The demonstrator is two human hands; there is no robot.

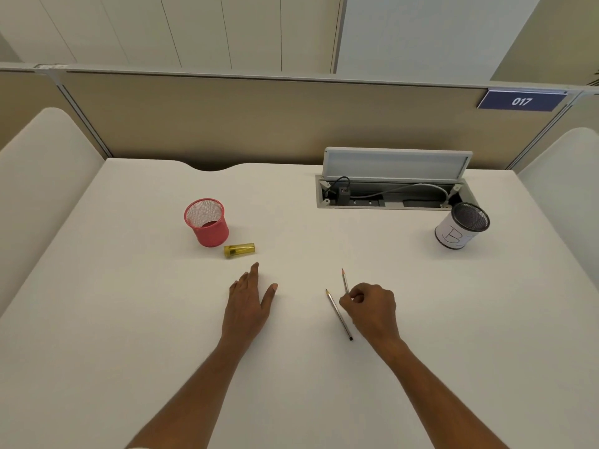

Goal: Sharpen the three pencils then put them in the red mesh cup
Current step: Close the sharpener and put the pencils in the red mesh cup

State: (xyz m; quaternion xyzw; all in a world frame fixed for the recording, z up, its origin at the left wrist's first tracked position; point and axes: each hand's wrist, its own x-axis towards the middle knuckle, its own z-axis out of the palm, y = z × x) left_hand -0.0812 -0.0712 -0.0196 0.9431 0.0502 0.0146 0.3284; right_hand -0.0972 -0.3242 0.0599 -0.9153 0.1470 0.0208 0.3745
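Outset, seemingly: pinching one pencil (pixel 344 280) in right hand (pixel 369 307), spreading left hand (pixel 249 303) near sharpener (pixel 239 250), leaving second pencil (pixel 338 314) on tabletop (pixel 129 319) alongside and red mesh cup (pixel 207 223) empty, not seeing a third.

The yellow sharpener (pixel 239 250) lies between the left hand (pixel 249 303) and the red mesh cup (pixel 207 223).
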